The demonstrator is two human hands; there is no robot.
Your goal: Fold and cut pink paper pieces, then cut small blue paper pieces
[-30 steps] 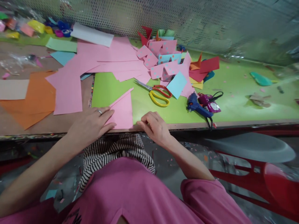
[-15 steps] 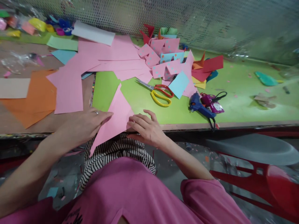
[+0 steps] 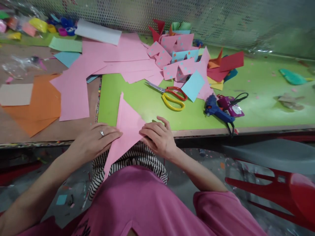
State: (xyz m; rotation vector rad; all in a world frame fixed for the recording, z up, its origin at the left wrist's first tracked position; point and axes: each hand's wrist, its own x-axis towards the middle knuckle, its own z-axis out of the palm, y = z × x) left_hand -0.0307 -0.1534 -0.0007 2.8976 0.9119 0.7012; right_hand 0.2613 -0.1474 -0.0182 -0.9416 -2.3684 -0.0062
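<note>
A folded sheet of pink paper (image 3: 128, 126) hangs partly over the table's front edge, above my striped lap. Its long left side is folded over in a narrow strip that runs down to a pointed tip. My left hand (image 3: 99, 137) grips this folded side, fingertips on top; its thumb is hidden. At the sheet's right corner, my right hand (image 3: 158, 136) pinches the paper with fingers above and thumb below. Scissors (image 3: 169, 95) with one red and one yellow handle lie beyond the sheet, apart from both hands.
A blue glue gun (image 3: 218, 109) rests beside a purple box-shaped item (image 3: 232, 106) at right. Pink sheets (image 3: 73, 98), orange paper (image 3: 45, 101) and several folded dotted pieces (image 3: 180, 68) spread over the table. A red chair (image 3: 300, 193) stands at lower right.
The pink paper and both hands have shifted slightly right and toward my body. The sheet has turned a little, its top corner now further left. Both hands keep their hold.
</note>
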